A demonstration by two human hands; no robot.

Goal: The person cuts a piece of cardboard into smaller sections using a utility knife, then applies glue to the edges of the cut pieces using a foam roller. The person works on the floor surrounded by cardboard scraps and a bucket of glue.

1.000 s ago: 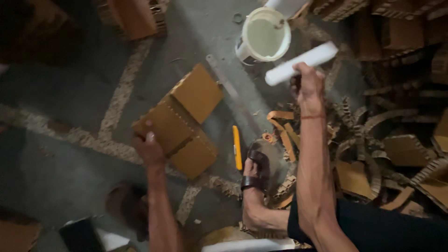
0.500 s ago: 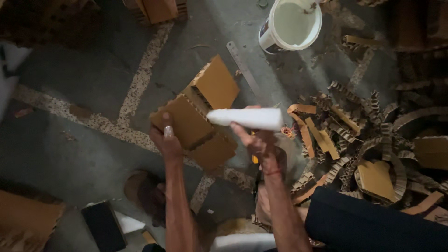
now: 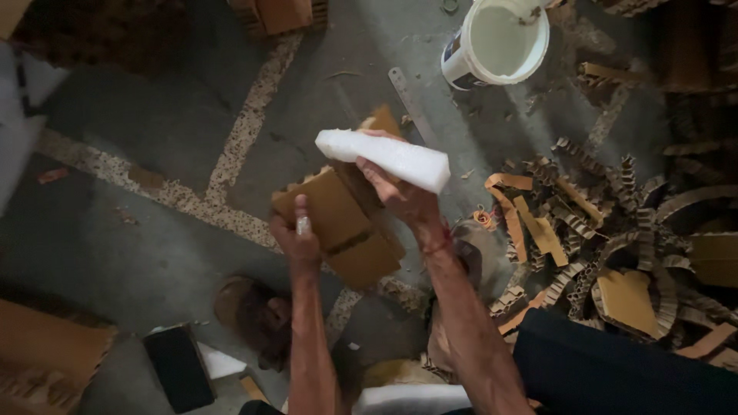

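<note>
While cardboard scraps (image 3: 615, 238) crowd the floor (image 3: 169, 131) on the right and bare concrete lies open on the left, the left hand (image 3: 298, 242) grips a folded brown cardboard piece (image 3: 342, 223) and the right hand (image 3: 396, 192) holds a white, rough-ended foam stick (image 3: 384, 157) just above it.

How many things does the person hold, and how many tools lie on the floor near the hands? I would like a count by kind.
White foam block, in right hand: 1
Folded cardboard piece, in left hand: 1
White bucket: 1
Metal ruler: 1
Total: 4
</note>
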